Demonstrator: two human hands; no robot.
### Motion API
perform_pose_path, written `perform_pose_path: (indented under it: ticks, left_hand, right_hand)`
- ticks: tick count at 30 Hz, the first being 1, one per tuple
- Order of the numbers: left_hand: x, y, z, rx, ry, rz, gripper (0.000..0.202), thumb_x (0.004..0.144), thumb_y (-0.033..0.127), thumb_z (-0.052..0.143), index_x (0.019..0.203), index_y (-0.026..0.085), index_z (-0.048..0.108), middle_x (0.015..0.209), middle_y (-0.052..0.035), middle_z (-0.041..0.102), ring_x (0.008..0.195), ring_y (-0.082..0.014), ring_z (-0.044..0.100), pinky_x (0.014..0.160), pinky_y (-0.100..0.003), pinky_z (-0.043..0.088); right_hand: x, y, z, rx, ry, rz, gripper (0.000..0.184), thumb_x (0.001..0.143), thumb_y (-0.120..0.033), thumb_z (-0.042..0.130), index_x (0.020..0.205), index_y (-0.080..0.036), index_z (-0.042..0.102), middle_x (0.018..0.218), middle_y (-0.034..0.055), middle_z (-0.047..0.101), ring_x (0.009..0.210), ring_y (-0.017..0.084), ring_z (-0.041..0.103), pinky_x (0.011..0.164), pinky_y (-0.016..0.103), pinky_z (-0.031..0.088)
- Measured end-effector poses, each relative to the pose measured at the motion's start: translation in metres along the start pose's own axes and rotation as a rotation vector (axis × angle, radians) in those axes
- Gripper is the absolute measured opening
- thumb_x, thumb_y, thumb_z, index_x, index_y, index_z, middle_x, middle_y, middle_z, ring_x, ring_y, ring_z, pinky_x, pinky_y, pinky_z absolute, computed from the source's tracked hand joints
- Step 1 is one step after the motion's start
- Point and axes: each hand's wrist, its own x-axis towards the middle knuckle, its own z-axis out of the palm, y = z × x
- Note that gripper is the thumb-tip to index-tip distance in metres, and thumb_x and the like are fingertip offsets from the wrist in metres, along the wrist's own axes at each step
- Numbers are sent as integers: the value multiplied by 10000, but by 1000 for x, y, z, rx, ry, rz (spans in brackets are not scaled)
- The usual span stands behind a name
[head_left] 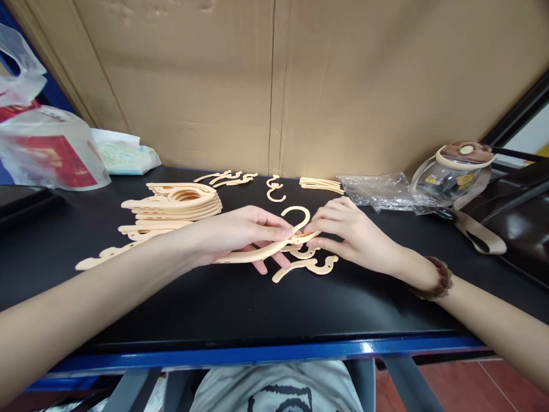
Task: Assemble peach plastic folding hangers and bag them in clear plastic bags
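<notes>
My left hand point(240, 233) is closed around a cream plastic hanger arm point(246, 256), held just above the black table point(240, 309). My right hand point(349, 234) pinches the base of the hanger's hook point(298, 216), where it meets the arm. Both hands meet at that joint in the middle of the table. Loose cream hanger pieces point(306, 266) lie flat under and just in front of my right hand. A stack of assembled cream hangers point(174, 207) lies to the left of my left hand.
More cream parts lie at the back: curved strips point(225, 178), a small hook point(275, 190) and flat strips point(321, 183). Crumpled clear plastic point(377, 191) and a glass jar point(457, 171) sit at right, a plastic bag point(47, 149) at left. A cardboard wall point(274, 80) stands behind.
</notes>
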Motion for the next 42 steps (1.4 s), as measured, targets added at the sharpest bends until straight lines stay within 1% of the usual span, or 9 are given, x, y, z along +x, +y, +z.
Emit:
perform_pose_path:
  ticks: [6, 14, 18, 22, 29, 33, 37, 39, 42]
  left_hand:
    - [3, -7, 2, -80, 40, 46, 223, 835, 327, 660, 1032, 233, 708, 938, -39, 724, 854, -175, 692, 567, -190, 549]
    - [4, -5, 3, -97, 58, 54, 230, 827, 314, 676, 1011, 177, 663, 923, -53, 715, 813, -176, 706, 625, -238, 575]
    - [3, -4, 3, -80, 67, 70, 214, 832, 312, 670, 1002, 185, 644, 949, -55, 723, 870, -188, 705, 646, -240, 571]
    - [3, -4, 4, -66, 83, 65, 202, 831, 317, 667, 987, 194, 632, 943, -45, 733, 876, -182, 702, 644, -242, 558]
    - [3, -4, 6, -39, 102, 77, 157, 837, 307, 662, 895, 176, 597, 857, -29, 727, 770, -138, 684, 600, -217, 532]
    - [3, -4, 8, -36, 108, 88, 167, 824, 301, 674, 872, 172, 580, 812, -20, 719, 720, -117, 665, 580, -199, 513]
    - [4, -4, 9, -67, 149, 59, 151, 797, 255, 691, 831, 170, 571, 712, 8, 699, 592, -81, 627, 542, -176, 482]
    - [5, -4, 9, -102, 167, 34, 131, 790, 230, 690, 833, 169, 582, 722, 4, 704, 610, -89, 648, 552, -176, 486]
    - [5, -4, 9, -157, 196, 43, 138, 801, 219, 683, 913, 172, 619, 805, -22, 725, 764, -140, 707, 606, -188, 514]
  right_hand:
    - [-1, 5, 0, 2, 44, -29, 244, 955, -348, 488, 1081, -235, 664, 903, 43, 658, 869, 190, 536, 853, 373, 346]
    - [-3, 4, -1, 21, 46, -41, 263, 953, -355, 490, 1078, -222, 679, 883, 43, 655, 870, 188, 527, 840, 372, 341]
    - [-3, 5, -1, 8, 66, -45, 272, 965, -346, 467, 1091, -231, 678, 891, 42, 658, 868, 183, 529, 827, 368, 345]
    - [-3, 4, 1, -21, 64, -57, 301, 974, -358, 441, 1092, -222, 682, 892, 50, 657, 873, 191, 526, 825, 371, 353]
    - [-3, 1, 6, -142, 27, -102, 367, 1003, -337, 359, 1108, -178, 672, 797, 43, 605, 757, 169, 486, 763, 324, 348]
    - [-3, -1, 8, -199, 35, -134, 394, 1010, -329, 331, 1077, -155, 678, 751, 34, 579, 682, 157, 457, 678, 298, 332]
    - [-4, -5, 9, -241, 16, -91, 408, 1014, -330, 321, 1003, -164, 693, 708, 20, 566, 610, 147, 427, 599, 288, 301]
    - [-5, -6, 8, -232, 2, -56, 403, 1016, -337, 319, 1021, -175, 688, 709, 13, 572, 607, 139, 444, 599, 281, 305]
    - [-4, -7, 6, -226, 19, -27, 396, 1014, -356, 326, 1080, -178, 673, 708, 8, 581, 613, 132, 477, 610, 272, 319]
